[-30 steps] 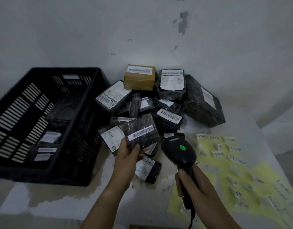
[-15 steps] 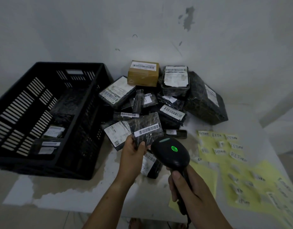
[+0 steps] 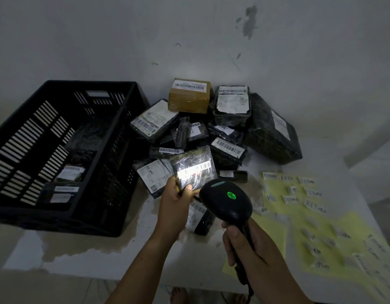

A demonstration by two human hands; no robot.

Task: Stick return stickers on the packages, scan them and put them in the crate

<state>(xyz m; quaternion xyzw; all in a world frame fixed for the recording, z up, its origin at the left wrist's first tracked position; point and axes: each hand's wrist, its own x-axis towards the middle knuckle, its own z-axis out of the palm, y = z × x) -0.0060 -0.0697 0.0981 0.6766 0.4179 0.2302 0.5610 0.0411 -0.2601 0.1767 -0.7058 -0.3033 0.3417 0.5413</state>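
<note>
now pinches a small black package at its near-left corner with the left grip, thumb on top, over the near edge of the pile. closes the right grip round the handle of a black scanner, head aimed at that package from the near right. throws a bright white glare across the package's barcode label, dull and unlit half a second earlier. keeps the green lamp on the scanner head glowing as before. holds package and scanner closer together than then, scanner head just beside the left thumb.

underneath, shows a white table, stained brown and patchy toward the near left. carries a black slatted crate on the left, with a few labelled packages already lying in its bottom. stacks that pile of black-wrapped parcels in the middle against the far wall, among them a brown box at the far side and a large black parcel on the right. spreads yellow sheets over the right of the table, dotted with white stickers handwritten "return", some blurred beyond reading. backs onto plain pale plaster, scuffed with a few dark marks high up. lets bare toes show below the near table edge. dim throughout.
</note>
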